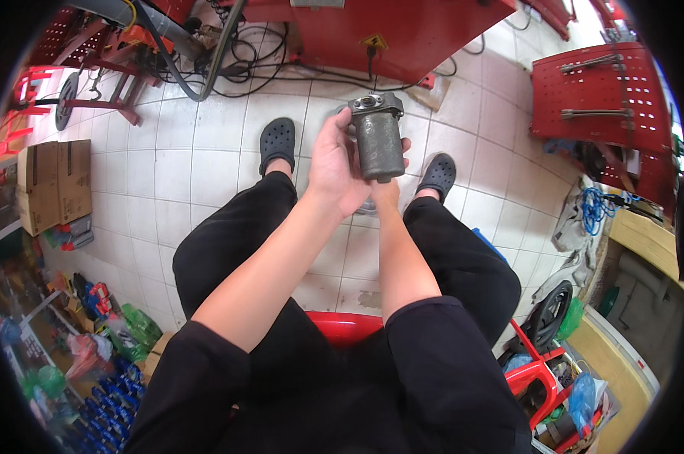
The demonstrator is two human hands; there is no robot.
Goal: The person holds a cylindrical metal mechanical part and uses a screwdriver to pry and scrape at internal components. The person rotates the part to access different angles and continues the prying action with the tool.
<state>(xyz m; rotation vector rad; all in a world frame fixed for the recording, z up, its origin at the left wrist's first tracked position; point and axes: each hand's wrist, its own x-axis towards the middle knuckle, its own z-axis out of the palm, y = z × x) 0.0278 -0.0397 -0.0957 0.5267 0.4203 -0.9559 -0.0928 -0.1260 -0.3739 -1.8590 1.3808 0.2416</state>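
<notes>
- My left hand (334,163) is wrapped around the side of a grey, grimy metal cylinder with a square flanged head (377,136), fingers closed behind it and thumb at its near side; the cylinder stands upright, held in the air above the floor between my knees.
- My right hand (387,189) is under the cylinder's lower end and mostly hidden by it; fingertips show at the cylinder's right side, so it appears to grip from beneath, though I cannot tell how firmly.
- Below the hands, the white tiled floor (198,163) lies open between my two black perforated clogs (277,140) and out to the left.
- Ahead, the open floor ends at a red machine base (402,34), fronted by a tangle of black cables (259,64); a small yellow warning sign (374,41) sits on its lower edge.
- To the right, a red perforated tool board (595,94) carrying long metal tools bounds the space.
- To the left, a brown cardboard box (54,181) stands by the floor's edge; blue and green packages (111,393) crowd the lower left corner.
- I sit on a red plastic seat (346,327).
</notes>
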